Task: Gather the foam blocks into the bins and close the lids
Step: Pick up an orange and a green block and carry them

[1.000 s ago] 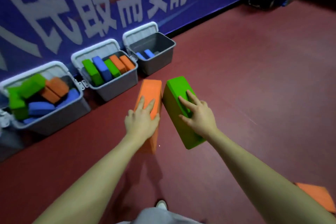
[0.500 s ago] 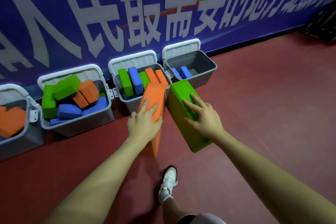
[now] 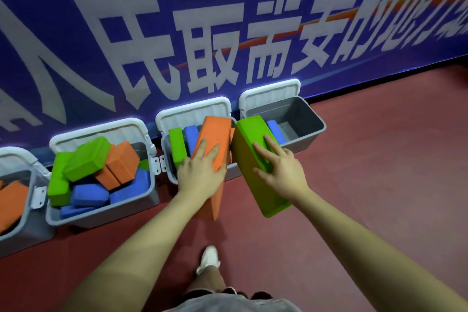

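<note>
My left hand grips an orange foam block held in the air over the front of the middle grey bin. My right hand grips a green foam block, tilted, in front of the rightmost grey bin. That bin holds a blue block and is mostly hollow. The middle bin holds upright green and blue blocks. All lids stand open against the wall.
Further left, a bin is heaped with green, orange and blue blocks, and another bin at the left edge holds orange ones. A blue banner wall stands behind the bins. Red floor stretches right. My white shoe is below.
Both hands have carried their blocks forward and closer to the bins; the orange block now overlaps the middle bin and the green block reaches the rightmost bin's front.
</note>
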`<state>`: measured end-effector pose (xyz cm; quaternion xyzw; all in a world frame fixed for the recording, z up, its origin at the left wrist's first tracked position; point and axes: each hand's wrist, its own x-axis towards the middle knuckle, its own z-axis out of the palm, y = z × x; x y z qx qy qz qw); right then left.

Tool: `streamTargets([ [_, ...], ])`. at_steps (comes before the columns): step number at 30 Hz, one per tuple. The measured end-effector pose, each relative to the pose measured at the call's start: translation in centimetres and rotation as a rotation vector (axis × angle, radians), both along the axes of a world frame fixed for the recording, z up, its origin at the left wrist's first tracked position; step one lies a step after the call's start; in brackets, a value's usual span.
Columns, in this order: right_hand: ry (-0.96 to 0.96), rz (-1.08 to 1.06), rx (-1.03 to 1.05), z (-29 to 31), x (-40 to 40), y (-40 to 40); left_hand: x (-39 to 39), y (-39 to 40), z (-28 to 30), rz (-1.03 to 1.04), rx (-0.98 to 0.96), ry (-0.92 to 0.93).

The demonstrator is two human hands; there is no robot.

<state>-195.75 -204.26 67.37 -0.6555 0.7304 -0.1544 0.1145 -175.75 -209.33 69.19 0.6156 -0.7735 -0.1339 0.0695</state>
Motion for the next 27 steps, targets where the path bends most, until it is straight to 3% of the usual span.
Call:
streamTargets([
  [15,-0.036,-0.118,0.164,-3.9,-14.2,-27.2,-15.5,-29.6,-4.1,-0.134,0.132,-0.058],
  [27,0.005,-0.127,0.353,-8.5,-29.5,-40.9,-30.7,-43.8,-9.0,-0.138,0.308,-0.035],
])
